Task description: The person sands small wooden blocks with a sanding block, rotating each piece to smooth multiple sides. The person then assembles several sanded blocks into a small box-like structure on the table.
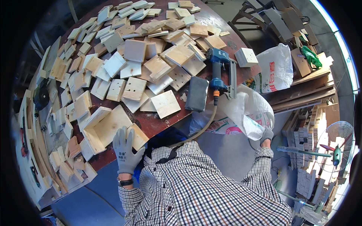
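My left hand point(128, 152), in a grey glove, lies with fingers outstretched against the near side of a pale wooden box-like piece point(109, 126) at the table's front edge. Its fingertips touch the wood, and a small board point(138, 136) sits beside the thumb. At the right, my gloved right hand point(267, 136) is closed on the rim of a white woven sack point(253, 116); its fingertips are partly hidden. A blue nail gun point(217, 71) with a hose point(209, 122) rests on the table between my hands, next to a dark block point(197, 94).
Many small wood boards point(135, 51) cover the dark red table point(169, 122). A stack of square pieces point(246, 57) stands by the right edge. Another white sack point(279, 69), stacked lumber point(309, 124) and a standing fan point(336, 154) are to the right.
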Demonstrator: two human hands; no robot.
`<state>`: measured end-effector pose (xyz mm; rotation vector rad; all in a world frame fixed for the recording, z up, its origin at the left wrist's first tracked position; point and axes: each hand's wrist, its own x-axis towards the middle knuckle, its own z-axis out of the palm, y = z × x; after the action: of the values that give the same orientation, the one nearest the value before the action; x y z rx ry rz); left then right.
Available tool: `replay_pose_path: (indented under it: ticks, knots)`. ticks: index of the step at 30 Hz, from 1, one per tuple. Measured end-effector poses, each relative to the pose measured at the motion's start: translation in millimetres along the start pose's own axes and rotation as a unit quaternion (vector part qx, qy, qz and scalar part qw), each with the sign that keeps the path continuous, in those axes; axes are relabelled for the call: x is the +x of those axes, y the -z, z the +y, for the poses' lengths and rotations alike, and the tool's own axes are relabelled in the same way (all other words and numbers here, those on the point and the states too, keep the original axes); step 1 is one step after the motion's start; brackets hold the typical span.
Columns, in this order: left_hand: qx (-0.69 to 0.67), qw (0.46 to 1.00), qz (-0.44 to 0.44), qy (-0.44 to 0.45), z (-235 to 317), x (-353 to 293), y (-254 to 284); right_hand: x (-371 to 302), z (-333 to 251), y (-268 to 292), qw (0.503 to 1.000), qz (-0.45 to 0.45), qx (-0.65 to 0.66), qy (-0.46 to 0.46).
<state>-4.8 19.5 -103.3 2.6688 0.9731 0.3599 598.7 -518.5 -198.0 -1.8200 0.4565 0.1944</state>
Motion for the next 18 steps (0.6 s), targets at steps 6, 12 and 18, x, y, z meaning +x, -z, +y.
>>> replay_pose_path:
  ticks: [6, 12, 18]
  knots:
    - [-0.036, 0.999, -0.005, 0.001, 4, 8, 13, -106, 16, -42, 0.979, -0.057, 0.177, -0.081]
    - [-0.055, 0.997, 0.036, 0.033, 13, -4, 10, -171, -84, -99, 0.808, 0.260, -0.447, 0.283]
    - [-0.109, 0.981, 0.142, 0.079, 18, -4, 48, -260, -175, -184, 0.775, 0.096, -0.212, 0.588]
